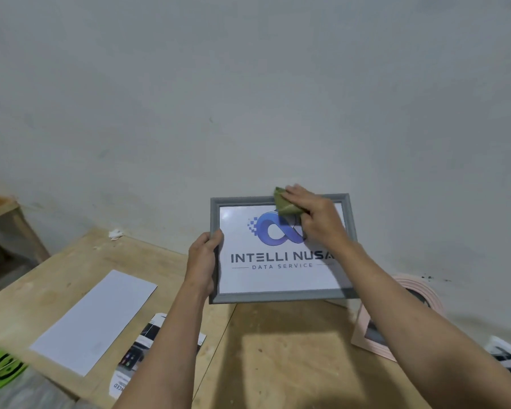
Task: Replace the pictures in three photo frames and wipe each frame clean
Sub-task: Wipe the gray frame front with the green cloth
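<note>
Above the wooden counter (pixel 278 349), a grey frame (pixel 281 298) already holding its logo picture is gripped at its left edge by the left hand (pixel 202 261). The right hand (pixel 313 216) presses a green cloth (pixel 285 205) on the glass, so wiping seems underway. A pink frame (pixel 366 340) near the counter's right edge looks still to do.

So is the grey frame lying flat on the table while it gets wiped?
No, the left hand holds the grey frame up off the table.
</note>
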`<state>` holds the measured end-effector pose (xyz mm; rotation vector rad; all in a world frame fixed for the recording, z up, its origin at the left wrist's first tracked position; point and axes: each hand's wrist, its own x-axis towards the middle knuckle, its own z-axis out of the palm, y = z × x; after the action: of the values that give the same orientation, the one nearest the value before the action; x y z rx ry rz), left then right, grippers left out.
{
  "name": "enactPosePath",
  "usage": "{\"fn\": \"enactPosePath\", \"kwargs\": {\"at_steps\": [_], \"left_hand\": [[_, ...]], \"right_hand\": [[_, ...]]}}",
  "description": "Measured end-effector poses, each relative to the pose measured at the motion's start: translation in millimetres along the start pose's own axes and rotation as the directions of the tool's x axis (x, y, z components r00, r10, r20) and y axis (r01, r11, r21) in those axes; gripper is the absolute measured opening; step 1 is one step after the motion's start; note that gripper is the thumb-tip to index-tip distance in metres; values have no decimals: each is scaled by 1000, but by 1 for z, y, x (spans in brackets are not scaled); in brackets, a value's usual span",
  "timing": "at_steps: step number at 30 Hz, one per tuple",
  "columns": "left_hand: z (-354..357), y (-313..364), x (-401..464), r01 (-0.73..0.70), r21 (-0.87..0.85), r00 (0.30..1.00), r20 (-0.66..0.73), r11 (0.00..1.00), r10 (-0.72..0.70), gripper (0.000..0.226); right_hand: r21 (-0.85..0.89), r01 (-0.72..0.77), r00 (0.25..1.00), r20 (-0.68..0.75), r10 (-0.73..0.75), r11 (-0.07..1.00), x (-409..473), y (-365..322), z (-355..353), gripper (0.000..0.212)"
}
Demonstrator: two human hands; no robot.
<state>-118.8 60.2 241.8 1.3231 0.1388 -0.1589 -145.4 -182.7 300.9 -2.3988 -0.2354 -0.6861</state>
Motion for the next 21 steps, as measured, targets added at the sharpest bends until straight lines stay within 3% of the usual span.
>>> {"fn": "enactPosePath", "kwargs": {"at_steps": [5,9,11,14,16,21], "left_hand": [[-4,18,9,-73,-33,996,-57,997,71,43],[-23,11,13,-54,40,995,-76,998,57,38],[-28,5,12,-21,35,997,-69,999,23,34],[-22,-1,8,16,26,999,-31,1000,-15,30],[-13,-4,4,19,18,1000,12,1000,-19,28],[-5,1,0,-18,-24,1000,-1,1000,18,36]], "right_hand": [[-11,162,950,271,-153,987,-54,3,48,73],[43,137,887,439,-142,990,-107,10,61,52],[75,69,913,396,-93,995,-107,5,54,60],[93,43,993,108,-53,995,-62,-4,36,71],[4,61,998,3,-61,998,-23,-8,27,69],[-54,158,955,261,-139,986,-31,-21,59,68]]}}
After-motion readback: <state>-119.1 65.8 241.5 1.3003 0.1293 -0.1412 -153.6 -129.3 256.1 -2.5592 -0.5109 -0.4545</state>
